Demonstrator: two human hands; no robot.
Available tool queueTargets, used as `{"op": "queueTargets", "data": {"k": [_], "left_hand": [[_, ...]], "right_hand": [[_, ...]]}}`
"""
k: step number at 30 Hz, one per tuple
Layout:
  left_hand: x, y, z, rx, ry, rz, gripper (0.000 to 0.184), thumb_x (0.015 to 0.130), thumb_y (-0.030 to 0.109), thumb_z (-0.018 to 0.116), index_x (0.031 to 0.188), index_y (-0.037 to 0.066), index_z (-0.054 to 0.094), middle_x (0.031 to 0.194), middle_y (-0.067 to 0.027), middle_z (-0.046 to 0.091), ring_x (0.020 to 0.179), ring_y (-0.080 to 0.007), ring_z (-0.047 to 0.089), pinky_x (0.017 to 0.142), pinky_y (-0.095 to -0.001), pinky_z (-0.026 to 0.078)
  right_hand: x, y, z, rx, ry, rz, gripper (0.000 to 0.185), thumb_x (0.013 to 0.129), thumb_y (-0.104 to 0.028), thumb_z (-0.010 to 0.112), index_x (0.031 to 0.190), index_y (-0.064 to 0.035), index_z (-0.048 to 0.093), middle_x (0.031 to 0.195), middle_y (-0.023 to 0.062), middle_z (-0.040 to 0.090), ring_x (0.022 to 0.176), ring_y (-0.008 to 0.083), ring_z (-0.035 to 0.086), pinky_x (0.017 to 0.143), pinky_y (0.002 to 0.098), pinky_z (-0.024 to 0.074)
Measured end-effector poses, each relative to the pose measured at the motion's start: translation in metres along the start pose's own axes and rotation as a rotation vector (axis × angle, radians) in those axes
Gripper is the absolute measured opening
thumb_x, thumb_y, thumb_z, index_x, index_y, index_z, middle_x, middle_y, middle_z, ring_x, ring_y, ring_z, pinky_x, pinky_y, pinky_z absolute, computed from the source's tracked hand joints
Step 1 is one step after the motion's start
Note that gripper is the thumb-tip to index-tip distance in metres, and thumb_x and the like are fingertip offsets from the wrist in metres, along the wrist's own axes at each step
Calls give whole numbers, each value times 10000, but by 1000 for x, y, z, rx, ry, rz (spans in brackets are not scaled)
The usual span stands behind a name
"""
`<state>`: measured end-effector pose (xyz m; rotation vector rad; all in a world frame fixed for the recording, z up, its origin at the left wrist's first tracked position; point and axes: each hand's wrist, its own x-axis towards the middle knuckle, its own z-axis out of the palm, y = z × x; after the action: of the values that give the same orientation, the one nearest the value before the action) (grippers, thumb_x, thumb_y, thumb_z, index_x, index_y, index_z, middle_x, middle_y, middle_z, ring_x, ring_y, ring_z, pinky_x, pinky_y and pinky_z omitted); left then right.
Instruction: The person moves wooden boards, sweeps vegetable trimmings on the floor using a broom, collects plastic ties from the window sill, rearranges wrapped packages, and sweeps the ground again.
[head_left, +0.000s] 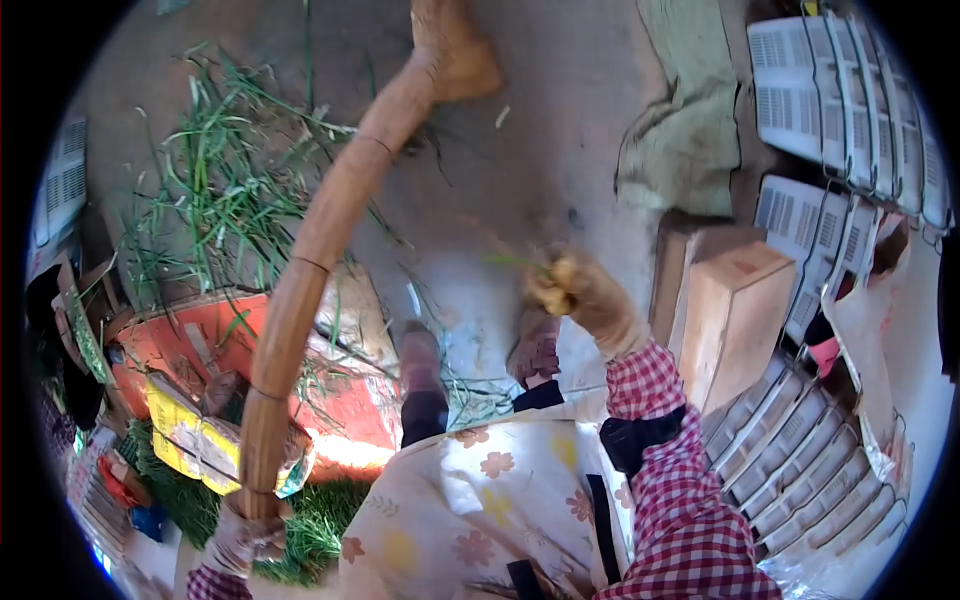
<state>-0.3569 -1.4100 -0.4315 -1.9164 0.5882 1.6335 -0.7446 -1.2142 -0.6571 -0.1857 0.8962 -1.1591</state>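
Observation:
At the lower left, my left hand point(246, 538), gloved, is closed around the lower end of a long brown wooden pole point(315, 230). The pole looks curved, carries several dark rings and ends in a thick bulge at the top. My right hand point(588, 298), in a tan glove with yellowish fingertips, is raised over the floor right of centre. Motion blurs it, but its fingers look curled, and a thin green leaf blade point(512, 260) sticks out to the left. Loose long green leaves point(215, 180) lie scattered on the floor beyond the pole.
A red-orange sheet point(340, 408) and a yellow packet point(190, 435) lie at left, near green grass-like bundles point(330, 520). At right stand a wooden block point(735, 310) and stacked grey-white crates point(830, 90). A greenish cloth point(685, 150) lies on the floor.

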Motion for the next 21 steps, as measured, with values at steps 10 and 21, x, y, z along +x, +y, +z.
{"op": "queueTargets", "data": {"k": [10, 21], "left_hand": [[-145, -62, 23, 29, 37, 55, 195, 756, 123, 630, 903, 70, 513, 646, 13, 503, 485, -74, 476, 415, -193, 408], [-204, -142, 101, 73, -134, 279, 225, 781, 22, 567, 985, 58, 478, 740, -38, 547, 528, -94, 511, 461, -211, 468]], "right_hand": [[55, 21, 65, -728, 756, -87, 273, 817, -303, 503, 786, -51, 604, 663, 120, 575, 630, 261, 557, 580, 359, 426], [-92, -9, 207, 347, 518, 608, 593, 712, -379, 673, 1110, 2, 451, 1006, 113, 542, 852, 219, 564, 711, 347, 488]]}}
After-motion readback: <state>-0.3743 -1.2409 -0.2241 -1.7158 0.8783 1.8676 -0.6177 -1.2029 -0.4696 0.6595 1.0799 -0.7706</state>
